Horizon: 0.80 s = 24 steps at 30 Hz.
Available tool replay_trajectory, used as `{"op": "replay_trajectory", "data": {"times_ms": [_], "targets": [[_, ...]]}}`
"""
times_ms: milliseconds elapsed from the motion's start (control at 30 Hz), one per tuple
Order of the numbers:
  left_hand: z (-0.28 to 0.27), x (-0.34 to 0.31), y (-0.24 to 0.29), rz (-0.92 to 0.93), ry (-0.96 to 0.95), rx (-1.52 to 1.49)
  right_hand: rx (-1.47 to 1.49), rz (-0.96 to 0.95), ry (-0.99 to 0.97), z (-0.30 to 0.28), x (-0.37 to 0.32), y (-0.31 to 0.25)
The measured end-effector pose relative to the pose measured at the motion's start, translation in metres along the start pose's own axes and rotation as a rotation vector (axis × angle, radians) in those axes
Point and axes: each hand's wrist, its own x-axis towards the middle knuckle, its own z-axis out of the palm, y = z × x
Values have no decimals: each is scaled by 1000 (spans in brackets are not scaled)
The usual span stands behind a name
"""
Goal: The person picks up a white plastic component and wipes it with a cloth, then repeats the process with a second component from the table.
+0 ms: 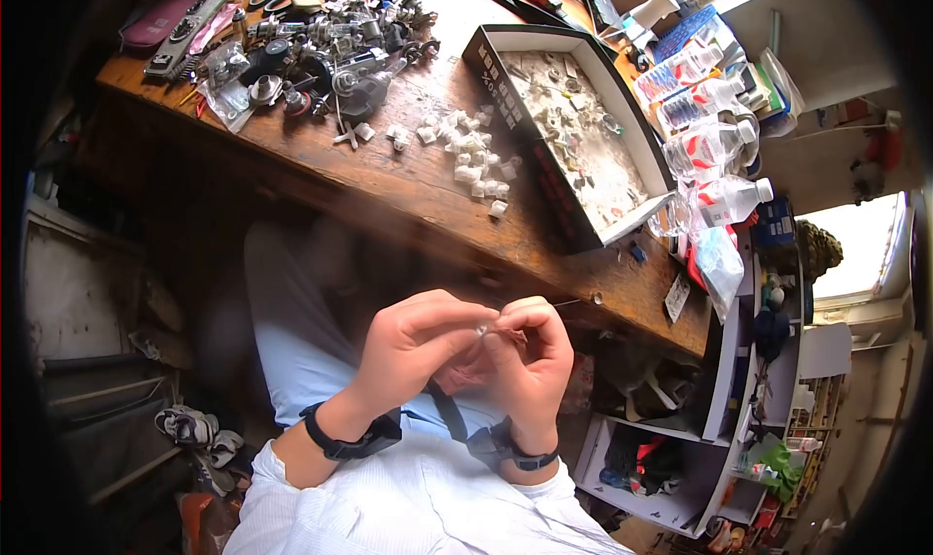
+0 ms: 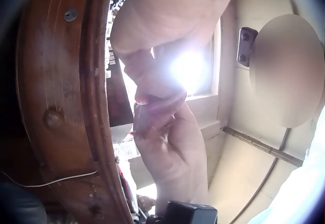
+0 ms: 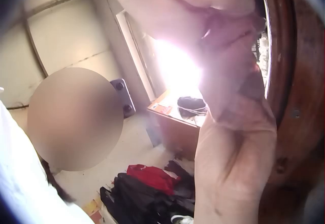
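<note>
Both hands meet over the lap, just in front of the table's edge. My left hand (image 1: 403, 349) pinches a tiny whitish piece (image 1: 481, 330) between thumb and fingertips. From the other side, my right hand (image 1: 535, 356) brings its thumb and bent fingers to the same piece. A crumpled reddish-pink material (image 1: 517, 335) shows among the right fingers, and more of it hangs below the hands. In the left wrist view, the right hand (image 2: 172, 150) overlaps the left fingertips, hiding the piece. Bright backlight blurs the fingers in the right wrist view.
On the wooden table (image 1: 389, 190) lie a pile of small white plastic parts (image 1: 466, 147) and a heap of dark and clear fittings (image 1: 330, 59). A black-sided box (image 1: 505, 93) holds small scraps. Plastic bottles (image 1: 719, 147) line the right side, near white shelves (image 1: 671, 446).
</note>
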Motion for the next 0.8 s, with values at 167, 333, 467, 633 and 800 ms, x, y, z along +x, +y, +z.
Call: {"op": "replay_trajectory", "data": {"times_ms": [167, 333, 467, 633, 800], "targets": [[-2, -2, -2, -11, 24, -39, 71, 74, 25, -3, 0, 3], [1, -3, -2, 31, 31, 60, 38, 54, 99, -11, -4, 8], [9, -4, -6, -13, 96, -25, 18, 84, 4, -6, -1, 0], [-2, -3, -9, 40, 35, -71, 69, 133, -10, -2, -4, 3], [2, -3, -8, -115, 77, -201, -60, 50, 74, -2, -6, 4]]}}
